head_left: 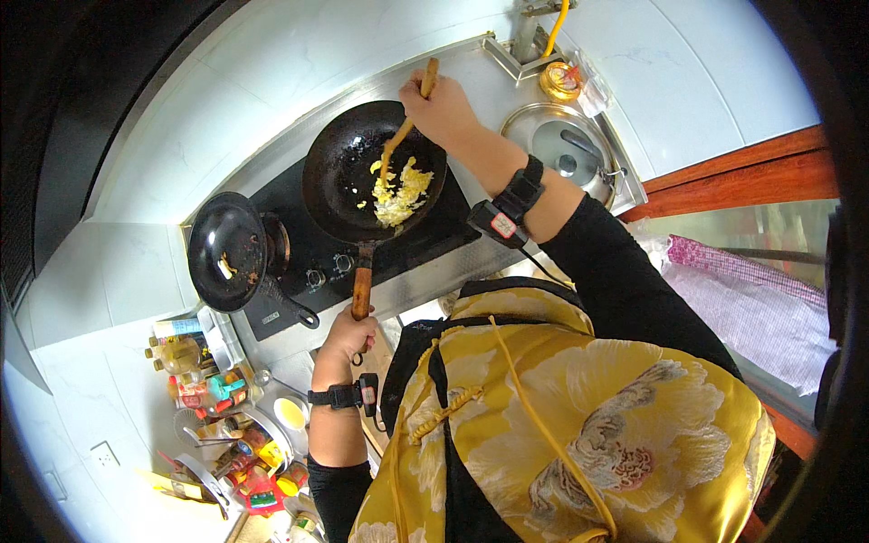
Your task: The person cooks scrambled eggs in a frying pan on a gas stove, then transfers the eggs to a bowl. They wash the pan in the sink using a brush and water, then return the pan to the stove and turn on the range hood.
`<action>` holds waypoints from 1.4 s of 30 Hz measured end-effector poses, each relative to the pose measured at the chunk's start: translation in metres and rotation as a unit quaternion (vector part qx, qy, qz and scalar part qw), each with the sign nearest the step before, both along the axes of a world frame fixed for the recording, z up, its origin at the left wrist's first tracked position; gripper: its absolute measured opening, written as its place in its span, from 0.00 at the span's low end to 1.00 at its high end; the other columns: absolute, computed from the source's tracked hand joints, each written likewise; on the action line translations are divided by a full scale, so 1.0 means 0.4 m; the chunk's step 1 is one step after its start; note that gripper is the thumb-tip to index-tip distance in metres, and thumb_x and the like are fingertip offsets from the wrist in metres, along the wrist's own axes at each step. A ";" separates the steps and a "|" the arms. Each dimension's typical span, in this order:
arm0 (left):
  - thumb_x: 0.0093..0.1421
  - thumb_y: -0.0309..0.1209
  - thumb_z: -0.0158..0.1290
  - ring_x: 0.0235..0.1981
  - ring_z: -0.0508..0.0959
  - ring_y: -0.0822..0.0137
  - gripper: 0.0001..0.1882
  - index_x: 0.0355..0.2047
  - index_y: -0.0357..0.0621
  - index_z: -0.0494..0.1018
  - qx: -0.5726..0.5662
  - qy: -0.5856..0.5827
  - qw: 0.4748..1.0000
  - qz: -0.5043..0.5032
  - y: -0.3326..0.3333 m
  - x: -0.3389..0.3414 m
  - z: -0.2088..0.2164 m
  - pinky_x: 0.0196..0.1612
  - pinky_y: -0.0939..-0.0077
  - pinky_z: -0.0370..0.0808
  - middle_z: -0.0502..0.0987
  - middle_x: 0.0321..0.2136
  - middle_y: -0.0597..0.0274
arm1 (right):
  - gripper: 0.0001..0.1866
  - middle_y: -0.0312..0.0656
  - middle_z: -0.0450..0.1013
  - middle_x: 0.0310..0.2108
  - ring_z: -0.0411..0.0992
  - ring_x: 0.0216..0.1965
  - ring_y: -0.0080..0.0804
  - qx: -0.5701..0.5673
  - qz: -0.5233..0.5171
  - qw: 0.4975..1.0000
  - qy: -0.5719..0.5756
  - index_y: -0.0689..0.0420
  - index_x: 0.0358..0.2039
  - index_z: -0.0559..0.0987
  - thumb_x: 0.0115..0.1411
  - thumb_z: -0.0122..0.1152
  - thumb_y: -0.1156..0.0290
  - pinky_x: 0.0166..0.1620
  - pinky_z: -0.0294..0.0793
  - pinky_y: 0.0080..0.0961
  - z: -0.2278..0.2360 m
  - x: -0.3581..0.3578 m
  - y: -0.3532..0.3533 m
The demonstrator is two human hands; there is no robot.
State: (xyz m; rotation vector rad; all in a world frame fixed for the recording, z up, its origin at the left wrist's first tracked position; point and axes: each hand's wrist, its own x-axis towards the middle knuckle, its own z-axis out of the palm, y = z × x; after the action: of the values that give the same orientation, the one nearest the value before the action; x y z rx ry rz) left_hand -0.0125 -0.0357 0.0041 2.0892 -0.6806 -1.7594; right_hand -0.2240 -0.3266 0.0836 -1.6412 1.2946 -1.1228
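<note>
Scrambled egg (403, 195) lies in the lower right part of the wok (333, 176), which stands on the black cooktop (444, 237). The right hand (441, 109) is clenched around a wooden utensil (392, 147), its lower end at the egg. The left hand (348, 335) grasps the wok's wooden handle (362, 285), fingers wrapped round it.

Work surface: black glass set into a steel counter (484, 100), backed by pale wall tiles (262, 68).

Clearances: a narrow strip of glass separates the wok from the small pan (217, 258) at the left. To the right, glass and steel lie between the wok and a round glass lid (548, 145). At the front, the yellow apron (561, 407) is near the counter edge. A red wooden frame (742, 176) bounds the right side.

Quantities, as I count from here: one wok, one small pan, one glass lid, two control knobs (342, 262), two wrist straps (520, 190). Bottles (176, 353) crowd the left corner; I cannot total them.
</note>
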 end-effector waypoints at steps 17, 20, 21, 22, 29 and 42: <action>0.51 0.29 0.54 0.15 0.71 0.72 0.20 0.46 0.40 0.69 -0.009 0.002 1.000 -0.012 0.005 0.009 -0.016 0.18 0.78 0.67 0.71 0.18 0.65 | 0.12 0.44 0.71 0.19 0.71 0.24 0.35 0.070 0.090 0.993 0.042 0.61 0.25 0.72 0.59 0.49 0.66 0.31 0.70 0.31 0.015 0.009 0.081; 0.52 0.30 0.54 0.15 0.71 0.72 0.20 0.45 0.40 0.69 -0.013 -0.005 1.000 -0.025 0.005 0.012 -0.020 0.18 0.78 0.67 0.71 0.18 0.65 | 0.12 0.45 0.71 0.19 0.72 0.24 0.39 0.035 0.049 0.998 -0.030 0.61 0.26 0.72 0.60 0.49 0.65 0.32 0.71 0.33 0.015 0.029 0.066; 0.52 0.30 0.54 0.15 0.71 0.72 0.19 0.45 0.40 0.69 -0.013 -0.003 1.000 -0.021 0.007 0.012 -0.021 0.18 0.78 0.67 0.71 0.18 0.65 | 0.13 0.47 0.71 0.19 0.72 0.24 0.42 0.063 0.070 0.995 -0.016 0.62 0.26 0.73 0.59 0.51 0.63 0.32 0.71 0.35 0.013 0.042 0.059; 0.52 0.30 0.54 0.15 0.71 0.72 0.19 0.45 0.40 0.69 -0.012 -0.002 1.000 -0.018 0.008 0.013 -0.022 0.18 0.78 0.67 0.71 0.18 0.66 | 0.15 0.50 0.71 0.19 0.73 0.25 0.44 0.064 0.074 0.995 -0.018 0.63 0.27 0.73 0.58 0.53 0.61 0.32 0.72 0.36 0.010 0.062 0.054; 0.52 0.30 0.53 0.15 0.71 0.72 0.20 0.46 0.39 0.68 -0.001 -0.013 1.000 -0.009 0.009 0.012 -0.023 0.18 0.78 0.67 0.72 0.18 0.65 | 0.15 0.52 0.73 0.22 0.74 0.28 0.50 0.080 0.065 0.995 -0.011 0.62 0.28 0.74 0.56 0.53 0.60 0.33 0.73 0.36 -0.043 0.085 0.059; 0.51 0.27 0.52 0.16 0.71 0.70 0.20 0.46 0.38 0.68 0.007 -0.008 1.000 -0.010 -0.004 0.001 0.007 0.20 0.76 0.67 0.70 0.19 0.63 | 0.14 0.52 0.71 0.21 0.73 0.26 0.48 0.038 0.074 0.996 0.034 0.62 0.26 0.73 0.56 0.55 0.62 0.30 0.71 0.37 -0.052 0.054 0.066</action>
State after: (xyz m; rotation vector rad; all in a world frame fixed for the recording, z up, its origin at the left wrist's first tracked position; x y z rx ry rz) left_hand -0.0119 -0.0371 0.0067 2.1155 -0.6987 -1.7644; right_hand -0.2026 -0.3004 0.0628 -1.7023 1.2208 -0.9250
